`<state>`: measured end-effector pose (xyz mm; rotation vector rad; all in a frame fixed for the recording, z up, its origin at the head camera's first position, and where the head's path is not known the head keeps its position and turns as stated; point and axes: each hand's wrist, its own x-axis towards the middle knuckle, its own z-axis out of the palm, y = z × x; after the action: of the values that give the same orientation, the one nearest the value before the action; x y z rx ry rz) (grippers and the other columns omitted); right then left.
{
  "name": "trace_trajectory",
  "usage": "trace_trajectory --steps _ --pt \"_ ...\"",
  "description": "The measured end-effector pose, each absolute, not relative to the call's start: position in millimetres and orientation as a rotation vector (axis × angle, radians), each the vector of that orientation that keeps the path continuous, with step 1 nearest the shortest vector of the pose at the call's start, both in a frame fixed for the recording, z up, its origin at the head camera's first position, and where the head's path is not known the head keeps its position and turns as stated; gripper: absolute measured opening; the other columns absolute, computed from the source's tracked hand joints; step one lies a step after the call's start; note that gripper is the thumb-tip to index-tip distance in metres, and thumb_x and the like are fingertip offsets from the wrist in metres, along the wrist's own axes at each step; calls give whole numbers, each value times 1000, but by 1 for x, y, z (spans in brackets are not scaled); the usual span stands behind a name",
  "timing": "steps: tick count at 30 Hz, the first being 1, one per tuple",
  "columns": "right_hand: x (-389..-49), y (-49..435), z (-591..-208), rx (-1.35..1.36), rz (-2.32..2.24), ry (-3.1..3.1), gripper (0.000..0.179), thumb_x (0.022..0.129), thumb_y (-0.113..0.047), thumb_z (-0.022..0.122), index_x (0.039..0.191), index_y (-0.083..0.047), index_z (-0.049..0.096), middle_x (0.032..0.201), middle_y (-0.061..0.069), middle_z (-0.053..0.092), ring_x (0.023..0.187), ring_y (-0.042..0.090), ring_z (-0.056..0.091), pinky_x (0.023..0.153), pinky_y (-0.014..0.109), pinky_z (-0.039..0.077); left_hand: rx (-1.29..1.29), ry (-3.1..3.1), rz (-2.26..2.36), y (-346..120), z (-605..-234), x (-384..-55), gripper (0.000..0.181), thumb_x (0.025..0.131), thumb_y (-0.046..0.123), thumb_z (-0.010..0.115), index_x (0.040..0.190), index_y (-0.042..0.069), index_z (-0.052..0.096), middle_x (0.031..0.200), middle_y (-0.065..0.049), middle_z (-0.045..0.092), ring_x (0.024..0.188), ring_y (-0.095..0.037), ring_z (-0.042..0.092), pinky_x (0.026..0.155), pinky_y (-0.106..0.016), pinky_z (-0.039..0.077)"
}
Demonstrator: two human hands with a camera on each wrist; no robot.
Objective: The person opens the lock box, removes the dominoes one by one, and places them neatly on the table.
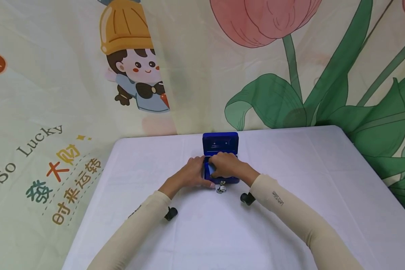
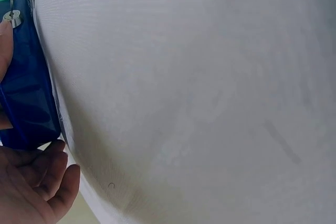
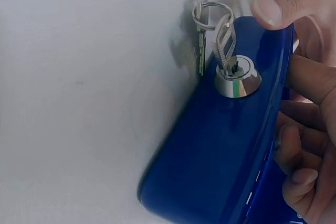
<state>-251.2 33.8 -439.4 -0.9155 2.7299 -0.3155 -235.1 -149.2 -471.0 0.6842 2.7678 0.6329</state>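
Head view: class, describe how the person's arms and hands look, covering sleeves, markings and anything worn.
The left sleeve and right sleeve are long and beige, reaching the wrists. The right one bears small dark lettering near its cuff; the left has a dark mark, unreadable here. A small black device shows by each cuff. The left hand and right hand are ungloved.

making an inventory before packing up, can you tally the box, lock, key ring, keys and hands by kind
Blue box: 1
Lock: 1
Key ring: 1
Keys in view: 2 (key in the lock, hanging key)
Hands: 2 (left hand, right hand)
Total: 7
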Motion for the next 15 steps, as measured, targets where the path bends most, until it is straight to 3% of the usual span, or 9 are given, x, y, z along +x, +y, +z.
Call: trace_trajectory --steps 5,10,15 --pt "-252 38 -438 -930 -322 2736 48 85 -34 82 124 -8 70 108 6 74 86 16 65 83 40 57 671 2779 628 -148 -471 -236 116 66 62 87 154 7 34 134 -12 57 118 -29 47 106 -46 43" --pt "-252 41 -438 -950 -319 2746 45 85 -34 81 121 -9 71 89 0 71 76 14 61 74 34 54 661 2777 645 -149 -472 -235 116 65 62 87 155 11 33 136 -11 57 118 -30 46 106 -48 43" --pt "-249 43 -436 -936 -331 2752 46 85 -34 82 122 -9 71 81 -3 66 73 14 60 72 33 53 671 2779 659 -149 -473 -235 114 66 61 87 154 12 35 138 -10 57 119 -30 46 106 -48 43"
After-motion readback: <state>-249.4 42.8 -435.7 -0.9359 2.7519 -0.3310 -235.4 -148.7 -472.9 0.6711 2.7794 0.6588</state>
